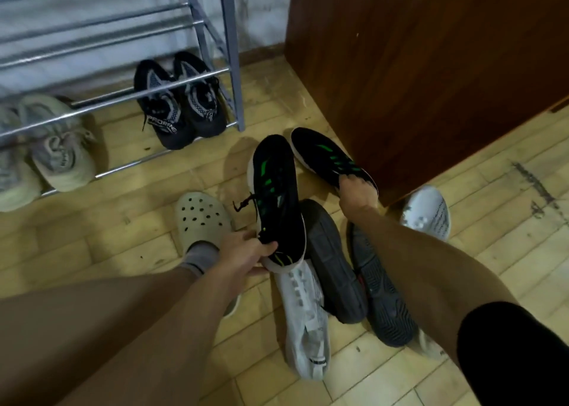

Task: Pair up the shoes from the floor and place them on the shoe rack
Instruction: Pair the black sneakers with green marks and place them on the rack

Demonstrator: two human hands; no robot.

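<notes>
My left hand [249, 253] grips the heel of a black sneaker with green marks [274, 187], toe pointing away. My right hand [357, 194] holds the heel of the matching black and green sneaker [323, 153] beside the wooden cabinet. On the floor below lie a white sneaker [304, 319], two dark shoes sole-up [335, 267] [381, 294], and another white sneaker [428, 211] at the right. The metal shoe rack [123, 97] stands at the upper left. A black and grey pair [181, 100] and a beige pair [55, 150] sit on its bottom shelf.
A brown wooden cabinet [431, 67] stands at the upper right, close to the right-hand sneaker. My foot in a pale clog [201, 217] with a grey sock rests on the yellow tiled floor [123, 245]. The rack's upper shelves hold nothing visible.
</notes>
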